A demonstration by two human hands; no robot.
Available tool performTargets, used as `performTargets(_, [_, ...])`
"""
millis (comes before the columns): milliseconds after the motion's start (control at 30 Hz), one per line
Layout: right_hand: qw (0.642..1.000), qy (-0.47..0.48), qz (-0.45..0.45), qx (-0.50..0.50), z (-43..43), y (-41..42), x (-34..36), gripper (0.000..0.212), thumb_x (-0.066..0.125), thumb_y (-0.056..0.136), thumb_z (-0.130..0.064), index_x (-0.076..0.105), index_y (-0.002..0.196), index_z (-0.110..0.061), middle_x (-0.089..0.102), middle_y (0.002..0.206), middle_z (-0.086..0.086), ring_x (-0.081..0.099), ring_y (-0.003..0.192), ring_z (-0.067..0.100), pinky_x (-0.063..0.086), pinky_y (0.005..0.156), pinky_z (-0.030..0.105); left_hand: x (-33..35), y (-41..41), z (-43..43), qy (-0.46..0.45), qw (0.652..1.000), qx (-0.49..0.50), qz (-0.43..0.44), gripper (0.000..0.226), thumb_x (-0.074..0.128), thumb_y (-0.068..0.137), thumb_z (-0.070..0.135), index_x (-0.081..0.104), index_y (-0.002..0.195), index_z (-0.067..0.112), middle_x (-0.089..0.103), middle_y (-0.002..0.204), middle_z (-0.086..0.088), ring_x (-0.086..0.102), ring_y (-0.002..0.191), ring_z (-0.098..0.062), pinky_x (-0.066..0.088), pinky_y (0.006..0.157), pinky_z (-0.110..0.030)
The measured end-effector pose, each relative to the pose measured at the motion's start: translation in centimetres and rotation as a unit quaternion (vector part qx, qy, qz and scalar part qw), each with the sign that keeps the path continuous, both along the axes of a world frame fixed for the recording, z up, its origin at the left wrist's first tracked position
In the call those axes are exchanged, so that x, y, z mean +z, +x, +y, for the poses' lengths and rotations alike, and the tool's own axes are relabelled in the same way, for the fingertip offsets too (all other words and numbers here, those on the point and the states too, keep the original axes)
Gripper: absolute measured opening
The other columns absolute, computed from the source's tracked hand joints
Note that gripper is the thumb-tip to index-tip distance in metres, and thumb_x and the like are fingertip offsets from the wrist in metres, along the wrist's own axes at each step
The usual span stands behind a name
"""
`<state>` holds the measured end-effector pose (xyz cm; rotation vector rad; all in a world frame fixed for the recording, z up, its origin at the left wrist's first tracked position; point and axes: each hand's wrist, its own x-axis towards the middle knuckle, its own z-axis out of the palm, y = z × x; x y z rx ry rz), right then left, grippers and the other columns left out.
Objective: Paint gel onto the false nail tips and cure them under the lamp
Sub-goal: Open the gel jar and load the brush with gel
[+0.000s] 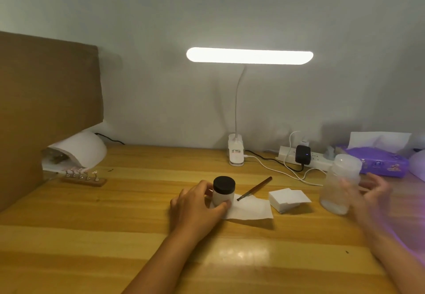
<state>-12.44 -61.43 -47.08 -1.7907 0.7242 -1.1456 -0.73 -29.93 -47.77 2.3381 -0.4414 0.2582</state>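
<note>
A small white gel jar (224, 190) with a black lid stands on a white paper sheet (251, 209) mid-table. My left hand (197, 204) grips the jar from the left, thumb and fingers curled round it. A brown-handled brush (255, 189) lies just right of the jar, its tip on the paper. Several false nail tips on a wooden stand (84, 177) sit at the left, in front of the white curing lamp (76, 151). My right hand (370, 194), blurred with fingers spread, is beside a translucent bottle (342, 183) and holds nothing.
A stack of white wipe pads (288, 199) lies between the paper and the bottle. The lit desk lamp (249, 56) is clipped at the back. A power strip (317, 158) with cables and a purple tissue pack (379, 160) sit back right. Cardboard (46, 98) stands at the left.
</note>
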Motion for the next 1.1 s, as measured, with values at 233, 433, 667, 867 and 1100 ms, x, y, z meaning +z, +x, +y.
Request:
performTargets(233, [0.928,-0.369,-0.051,0.010,5.4,-1.1,2.7,0.023,0.054,0.085,-0.031,0.055,0.100,-0.013,0.049,0.087,-0.001,0.047,0.081,0.019,0.043,0.074,0.047,0.1,-0.3,0.1,-0.002,1.000,-0.006,-0.007,0.037,0.068,0.075,0.060,0.049,0.101,0.041,0.059,0.106,0.021,0.047,0.105,-0.008,0.028,0.085,-0.031])
performTargets(433, [0.851,-0.443,0.234,0.155,12.0,5.0,1.9,0.026,0.055,0.097,-0.021,0.064,0.119,-0.031,0.058,0.119,-0.013,0.049,0.113,0.015,0.039,0.095,0.034,0.1,-0.3,0.2,-0.012,0.999,0.001,-0.052,0.041,0.069,0.072,0.061,0.044,0.098,0.041,0.057,0.100,0.019,0.050,0.102,-0.010,0.026,0.085,-0.029])
performTargets(667, [0.594,-0.696,0.368,0.166,11.4,9.3,2.4,0.022,0.050,0.101,-0.024,0.063,0.119,-0.023,0.064,0.115,-0.003,0.052,0.106,0.021,0.036,0.087,0.034,-0.1,0.0,0.2,-0.056,0.996,0.029,-0.065,0.042,0.069,0.070,0.064,0.048,0.098,0.040,0.059,0.100,0.023,0.053,0.099,-0.008,0.032,0.086,-0.030])
performTargets(867, [0.659,-0.699,0.210,0.179,11.4,8.2,2.6,0.012,0.071,0.089,-0.016,0.070,0.100,-0.014,0.070,0.096,0.003,0.065,0.084,0.022,0.056,0.071,0.035,0.7,0.1,0.3,-0.151,0.987,0.035,-0.036,0.045,0.077,0.074,0.052,0.052,0.106,0.031,0.061,0.107,0.013,0.053,0.098,-0.013,0.045,0.075,-0.030])
performTargets(1100, [0.850,-0.496,-0.048,0.169,13.2,3.7,3.9,0.015,0.043,0.103,-0.024,0.051,0.112,-0.015,0.061,0.087,-0.001,0.059,0.062,0.016,0.051,0.049,0.035,1.3,-0.6,0.2,-0.189,0.981,0.028,-0.021,0.053,0.078,0.076,0.044,0.046,0.114,0.026,0.057,0.111,0.007,0.054,0.099,-0.016,0.050,0.078,-0.034])
